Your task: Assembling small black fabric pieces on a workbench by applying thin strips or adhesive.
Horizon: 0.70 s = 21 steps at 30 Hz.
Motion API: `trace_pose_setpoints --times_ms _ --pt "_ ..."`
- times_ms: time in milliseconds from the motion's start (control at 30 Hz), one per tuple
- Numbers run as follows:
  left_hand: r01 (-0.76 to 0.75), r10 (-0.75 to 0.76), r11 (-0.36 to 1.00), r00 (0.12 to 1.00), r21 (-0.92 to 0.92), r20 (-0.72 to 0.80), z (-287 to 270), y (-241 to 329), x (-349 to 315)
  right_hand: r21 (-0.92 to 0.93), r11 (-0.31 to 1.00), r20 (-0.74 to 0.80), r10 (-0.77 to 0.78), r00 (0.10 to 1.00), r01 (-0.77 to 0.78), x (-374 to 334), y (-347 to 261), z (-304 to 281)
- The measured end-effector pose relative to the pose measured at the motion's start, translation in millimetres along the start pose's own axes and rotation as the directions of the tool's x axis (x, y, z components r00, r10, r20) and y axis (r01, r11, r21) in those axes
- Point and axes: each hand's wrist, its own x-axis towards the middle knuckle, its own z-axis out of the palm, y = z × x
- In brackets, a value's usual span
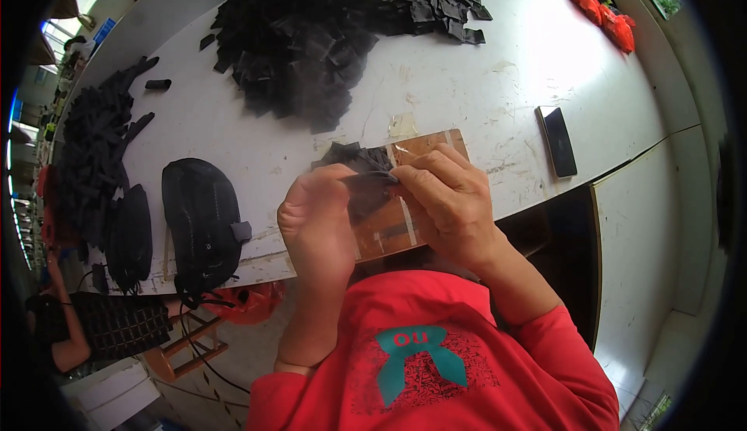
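A small dark fabric piece (369, 185) is stretched between my two hands, above a brown wooden board (394, 230) with strips of tape on it. My left hand (317, 215) pinches the fabric's left end and is a little blurred. At the other end, the thumb and forefinger of my right hand (450, 201) are closed on the same piece. Just beyond my hands, a few more dark fabric pieces (350, 153) lie at the board's far left corner.
A large heap of black fabric pieces (303, 42) covers the table's far side. Black rolled strips (93, 139) are piled at left, near a black bag (201, 217). A phone (557, 141) lies at right; red plastic (599, 12) sits far right. Another person's arm (68, 310) shows at lower left.
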Motion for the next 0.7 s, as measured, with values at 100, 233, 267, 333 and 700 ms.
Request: trace_pose_setpoints --times_ms 100,233,267,333,700 --pt "-0.063 0.057 0.975 0.998 0.213 0.03 -3 -2 -4 0.009 1.0 -0.061 -0.015 0.998 0.015 -11 4 7" --pt "-0.084 0.063 0.944 0.995 0.32 0.075 0 5 5 -0.007 1.0 -0.038 0.01 0.999 -0.011 -9 3 6" --pt "-0.071 0.02 0.915 0.991 0.396 0.132 7 12 7 0.004 0.999 -0.006 0.04 0.999 -0.04 -8 1 4" --pt "-0.19 -0.034 0.729 0.95 0.658 0.311 6 16 19 0.013 0.997 0.032 0.074 0.997 -0.075 -6 -1 1" --pt "-0.019 0.01 0.573 1.0 0.819 0.016 -51 -20 52 0.3 0.898 -0.122 0.37 0.921 -0.321 2 -17 -47"
